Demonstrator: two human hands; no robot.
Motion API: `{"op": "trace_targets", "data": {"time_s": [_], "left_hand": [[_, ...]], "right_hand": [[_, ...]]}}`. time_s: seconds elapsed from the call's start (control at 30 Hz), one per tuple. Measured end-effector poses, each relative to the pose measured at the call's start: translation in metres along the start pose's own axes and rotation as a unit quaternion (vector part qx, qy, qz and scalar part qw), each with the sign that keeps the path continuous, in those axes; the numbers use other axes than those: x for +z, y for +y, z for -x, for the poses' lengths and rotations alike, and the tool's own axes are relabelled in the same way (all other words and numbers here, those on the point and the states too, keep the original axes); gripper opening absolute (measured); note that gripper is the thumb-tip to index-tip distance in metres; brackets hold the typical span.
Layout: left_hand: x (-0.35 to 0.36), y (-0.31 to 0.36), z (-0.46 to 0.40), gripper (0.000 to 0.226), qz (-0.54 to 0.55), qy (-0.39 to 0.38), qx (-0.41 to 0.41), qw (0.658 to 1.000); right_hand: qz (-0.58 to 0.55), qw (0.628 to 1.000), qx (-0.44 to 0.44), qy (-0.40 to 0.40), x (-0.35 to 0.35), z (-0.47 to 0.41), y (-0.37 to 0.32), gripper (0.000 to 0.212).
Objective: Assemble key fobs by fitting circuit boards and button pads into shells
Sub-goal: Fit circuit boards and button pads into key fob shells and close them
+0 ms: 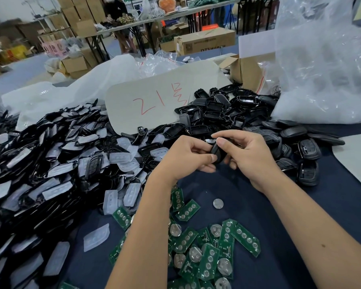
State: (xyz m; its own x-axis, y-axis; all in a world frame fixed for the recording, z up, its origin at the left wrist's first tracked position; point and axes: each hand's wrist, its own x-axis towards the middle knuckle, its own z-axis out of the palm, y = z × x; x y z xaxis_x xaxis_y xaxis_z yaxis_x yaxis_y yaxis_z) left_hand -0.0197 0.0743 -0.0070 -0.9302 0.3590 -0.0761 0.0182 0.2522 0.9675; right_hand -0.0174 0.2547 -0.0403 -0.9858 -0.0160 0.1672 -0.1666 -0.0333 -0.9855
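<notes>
Above a dark blue tabletop (248, 205), a left hand (188, 155) and right hand (248, 155) pinch one black key fob (217, 154) between thumbs and curled fingers; it looks light, rigid and glossy, likely slippery, best held by its edges; green circuit boards (208, 257) lie below, translucent soft button pads (121, 157) and hollow shells (213, 113) heaped beyond.

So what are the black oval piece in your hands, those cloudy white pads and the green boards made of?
The black oval key fob shell, pinched between left hand and right hand, looks like moulded plastic: smooth with a dull sheen. The translucent white button pads seem soft silicone rubber, milky with raised bumps. The green circuit boards look like rigid laminate with silvery metal contacts.
</notes>
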Motion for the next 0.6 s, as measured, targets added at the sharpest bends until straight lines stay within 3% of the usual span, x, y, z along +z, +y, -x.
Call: {"op": "trace_targets", "data": {"time_s": [0.2,0.37,0.6], "left_hand": [[-0.0010,-0.0010,0.0003,0.012,-0.021,0.040,0.017,0.999],[-0.0070,-0.0041,-0.0033,0.020,-0.048,0.126,0.068,0.988],[-0.0101,-0.0028,-0.0034,0.022,-0.079,0.154,0.090,0.981]], "right_hand": [[-0.023,1.000,-0.005,0.002,-0.0019,-0.0005,0.0017,0.015],[-0.087,0.996,0.014,-0.003,-0.0042,-0.0010,0.0013,0.010],[-0.019,0.999,-0.019,-0.034,-0.0044,-0.0001,0.0022,0.028]]}}
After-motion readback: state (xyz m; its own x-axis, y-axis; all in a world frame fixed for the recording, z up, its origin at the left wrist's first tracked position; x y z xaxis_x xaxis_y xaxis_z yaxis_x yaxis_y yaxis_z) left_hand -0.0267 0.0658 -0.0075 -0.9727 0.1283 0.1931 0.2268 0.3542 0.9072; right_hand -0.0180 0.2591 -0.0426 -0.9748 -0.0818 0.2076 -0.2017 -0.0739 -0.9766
